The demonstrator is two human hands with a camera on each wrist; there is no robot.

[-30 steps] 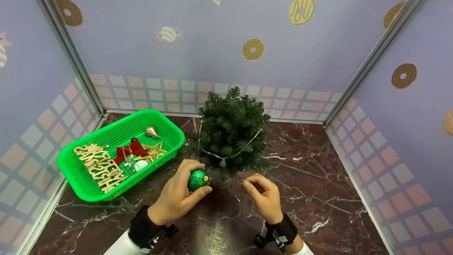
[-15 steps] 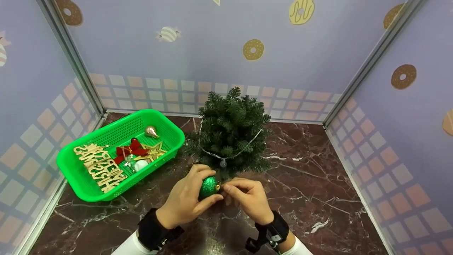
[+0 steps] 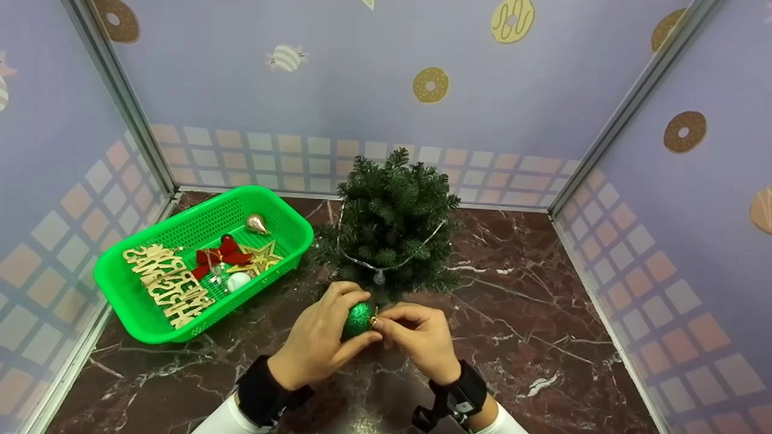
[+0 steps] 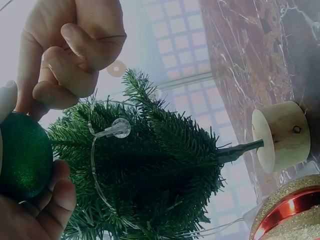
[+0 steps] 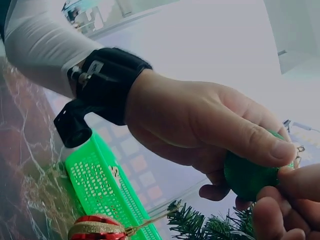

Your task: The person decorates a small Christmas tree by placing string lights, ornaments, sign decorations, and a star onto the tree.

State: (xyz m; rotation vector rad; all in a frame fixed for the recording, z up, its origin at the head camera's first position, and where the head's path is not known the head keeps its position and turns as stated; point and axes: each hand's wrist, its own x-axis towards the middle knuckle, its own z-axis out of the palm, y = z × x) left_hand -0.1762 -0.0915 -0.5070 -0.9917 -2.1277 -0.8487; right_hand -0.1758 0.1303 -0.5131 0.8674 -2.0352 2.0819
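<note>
- Green glitter covers the ball I see just in front of the small tree, off the marble-patterned table.
- From the head view, the left hand has its thumb and fingers clamped round that ball.
- Meeting it, the right hand pinches thumb and forefinger together on the gold fitting at the ball's end.
- Only from above can I see into the green basket: wooden lettering, a red bow, a gold star, a white ball and a pale teardrop ornament.
- Down at the left wrist, the tree's round wooden base comes into sight, which the head view hides, and a clear bulb shows close up on the light string.
- Both wrist views catch a red-and-gold ornament that I can't make out from above.
- Right-wrist footage gives the basket's perforated outer side, and the left arm's white sleeve nearly whole.
</note>
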